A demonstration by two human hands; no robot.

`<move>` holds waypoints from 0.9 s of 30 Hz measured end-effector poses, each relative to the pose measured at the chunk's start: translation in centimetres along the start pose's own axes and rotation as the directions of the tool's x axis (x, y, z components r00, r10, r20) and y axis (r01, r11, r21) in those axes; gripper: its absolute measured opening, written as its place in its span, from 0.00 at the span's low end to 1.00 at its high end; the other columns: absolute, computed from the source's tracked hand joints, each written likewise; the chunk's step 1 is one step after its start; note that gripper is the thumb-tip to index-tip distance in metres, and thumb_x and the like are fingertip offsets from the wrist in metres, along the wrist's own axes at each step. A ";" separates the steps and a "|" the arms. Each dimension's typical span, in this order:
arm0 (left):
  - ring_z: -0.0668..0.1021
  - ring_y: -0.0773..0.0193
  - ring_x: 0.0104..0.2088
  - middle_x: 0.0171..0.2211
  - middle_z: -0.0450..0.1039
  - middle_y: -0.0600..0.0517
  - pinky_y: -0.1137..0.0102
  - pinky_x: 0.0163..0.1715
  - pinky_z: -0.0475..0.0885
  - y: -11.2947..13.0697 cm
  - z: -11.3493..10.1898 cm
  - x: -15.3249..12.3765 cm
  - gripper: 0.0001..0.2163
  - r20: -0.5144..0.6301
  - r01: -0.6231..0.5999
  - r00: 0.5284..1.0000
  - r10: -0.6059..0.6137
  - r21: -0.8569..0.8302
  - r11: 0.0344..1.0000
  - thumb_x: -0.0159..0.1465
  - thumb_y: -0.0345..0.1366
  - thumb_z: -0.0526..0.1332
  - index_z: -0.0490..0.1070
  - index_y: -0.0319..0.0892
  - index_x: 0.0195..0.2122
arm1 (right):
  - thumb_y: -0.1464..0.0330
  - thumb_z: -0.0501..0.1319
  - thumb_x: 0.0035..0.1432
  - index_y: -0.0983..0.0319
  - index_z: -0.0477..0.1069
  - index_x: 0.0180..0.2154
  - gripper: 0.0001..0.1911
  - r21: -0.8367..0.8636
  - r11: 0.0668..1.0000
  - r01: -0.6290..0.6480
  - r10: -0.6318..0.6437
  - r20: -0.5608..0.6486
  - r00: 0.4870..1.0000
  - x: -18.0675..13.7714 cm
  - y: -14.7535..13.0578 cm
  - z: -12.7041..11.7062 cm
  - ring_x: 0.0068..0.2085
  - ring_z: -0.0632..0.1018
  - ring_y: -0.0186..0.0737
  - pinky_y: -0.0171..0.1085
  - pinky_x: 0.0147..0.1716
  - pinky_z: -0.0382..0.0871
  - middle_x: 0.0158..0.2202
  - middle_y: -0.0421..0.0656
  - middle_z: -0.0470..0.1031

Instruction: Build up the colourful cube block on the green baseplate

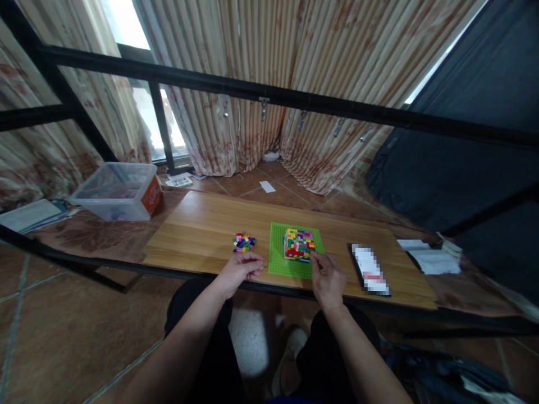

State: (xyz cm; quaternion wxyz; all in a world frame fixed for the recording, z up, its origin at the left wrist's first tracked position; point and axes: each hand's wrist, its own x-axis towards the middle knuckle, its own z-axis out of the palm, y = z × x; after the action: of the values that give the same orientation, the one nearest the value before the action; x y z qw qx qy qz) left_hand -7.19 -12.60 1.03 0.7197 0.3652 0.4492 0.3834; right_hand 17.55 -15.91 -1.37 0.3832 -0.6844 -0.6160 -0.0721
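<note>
A many-coloured block of toy building bricks (pixel 299 244) stands on a green studded baseplate (pixel 277 261) on the wooden board. My right hand (pixel 329 280) is at the block's right front corner, with thumb and forefinger drawn together. Whether those fingertips hold a small brick or only touch the block is not plain. Left of the baseplate lies a loose pile of small bricks (pixel 244 242) in mixed colours. Just in front of that pile, my left hand (pixel 241 273) has its fingers pinched together near the baseplate's left edge. Anything inside that pinch is too small to make out.
A phone (pixel 370 270) with a blurred screen lies to the right on the wooden board (pixel 202 219). At the left stands a clear plastic box (pixel 120 193) with things inside. Papers (pixel 433 258) lie at the far right. A black metal bar (pixel 269 95) crosses before the curtains.
</note>
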 end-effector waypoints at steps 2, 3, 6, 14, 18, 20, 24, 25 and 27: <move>0.73 0.73 0.22 0.26 0.76 0.51 0.76 0.25 0.68 0.0 0.0 -0.1 0.15 0.002 -0.006 1.000 0.006 -0.001 1.000 0.47 0.36 0.73 0.75 0.37 0.34 | 0.60 0.52 0.66 0.61 0.78 0.39 0.18 0.006 1.000 -0.002 0.002 0.032 0.999 0.2 0.0 -0.3 0.40 0.78 0.42 0.37 0.38 0.67 0.37 0.48 0.78; 0.74 0.73 0.23 0.26 0.76 0.50 0.76 0.26 0.68 0.0 -0.1 -0.1 0.16 0.007 -0.011 1.000 0.011 -0.003 1.000 0.47 0.36 0.73 0.75 0.36 0.35 | 0.60 0.52 0.66 0.60 0.78 0.40 0.18 0.017 1.000 -0.003 0.002 0.045 0.999 0.3 0.1 -0.5 0.40 0.78 0.43 0.37 0.38 0.67 0.38 0.48 0.78; 0.74 0.72 0.24 0.27 0.77 0.50 0.76 0.27 0.69 -0.1 -0.1 -0.3 0.16 0.021 -0.020 1.000 0.021 -0.005 1.000 0.47 0.37 0.73 0.76 0.36 0.35 | 0.60 0.52 0.66 0.60 0.77 0.43 0.18 0.062 0.998 -0.013 0.008 0.081 0.997 0.2 0.0 -1.0 0.39 0.78 0.43 0.37 0.37 0.68 0.39 0.48 0.78; 0.74 0.72 0.24 0.27 0.78 0.49 0.75 0.28 0.69 -0.1 -0.3 -0.3 0.17 0.023 -0.006 1.000 0.005 0.028 1.000 0.48 0.37 0.73 0.76 0.35 0.37 | 0.63 0.53 0.65 0.62 0.75 0.46 0.17 0.365 0.928 -0.077 0.037 0.114 0.993 -2.7 -4.2 -0.8 0.42 0.78 0.44 0.41 0.42 0.71 0.42 0.50 0.77; 0.75 0.72 0.24 0.28 0.78 0.49 0.74 0.30 0.69 -0.1 -0.2 -0.5 0.17 0.075 -0.013 0.997 0.011 0.036 0.999 0.49 0.38 0.72 0.76 0.35 0.38 | 0.64 0.54 0.65 0.60 0.76 0.44 0.14 0.512 0.850 -0.120 -0.010 0.244 0.970 -4.1 -7.0 -0.3 0.44 0.77 0.42 0.41 0.45 0.71 0.42 0.48 0.78; 0.75 0.72 0.25 0.29 0.78 0.50 0.74 0.31 0.69 -0.1 -0.2 -0.6 0.18 0.108 -0.021 0.994 0.016 0.040 0.999 0.49 0.38 0.72 0.75 0.35 0.39 | 0.63 0.55 0.64 0.60 0.76 0.44 0.14 0.557 0.813 -0.169 0.005 0.283 0.959 -4.2 -7.8 -0.1 0.43 0.77 0.43 0.42 0.45 0.71 0.42 0.47 0.77; 0.75 0.72 0.25 0.29 0.77 0.51 0.73 0.32 0.69 -0.1 -0.1 -0.5 0.20 0.192 -0.037 0.981 0.028 0.041 0.998 0.51 0.39 0.71 0.73 0.36 0.43 | 0.62 0.55 0.64 0.59 0.76 0.44 0.14 0.614 0.743 -0.265 0.025 0.370 0.929 -3.6 -8.6 0.3 0.42 0.77 0.42 0.42 0.44 0.70 0.42 0.46 0.76; 0.75 0.72 0.25 0.29 0.77 0.51 0.73 0.31 0.69 -0.1 -0.2 -0.5 0.21 0.214 -0.043 0.976 0.033 0.041 0.998 0.51 0.39 0.71 0.73 0.37 0.44 | 0.62 0.55 0.64 0.59 0.76 0.44 0.14 0.623 0.731 -0.280 0.025 0.385 0.922 -3.5 -8.7 0.4 0.43 0.76 0.42 0.42 0.45 0.70 0.42 0.46 0.76; 0.75 0.72 0.25 0.29 0.76 0.52 0.73 0.31 0.68 -0.2 -0.1 -0.4 0.22 0.245 -0.058 0.968 0.045 0.046 0.997 0.52 0.40 0.71 0.72 0.37 0.45 | 0.62 0.55 0.64 0.59 0.76 0.44 0.14 0.638 0.713 -0.291 0.024 0.393 0.919 -3.2 -8.9 0.6 0.44 0.76 0.42 0.42 0.46 0.70 0.43 0.46 0.76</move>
State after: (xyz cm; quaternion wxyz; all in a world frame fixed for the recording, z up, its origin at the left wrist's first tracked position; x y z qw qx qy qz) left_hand -7.39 -13.01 0.95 0.7493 0.4398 0.3576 0.3424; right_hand 8.61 -18.59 0.27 0.4946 -0.5464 -0.5959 0.3189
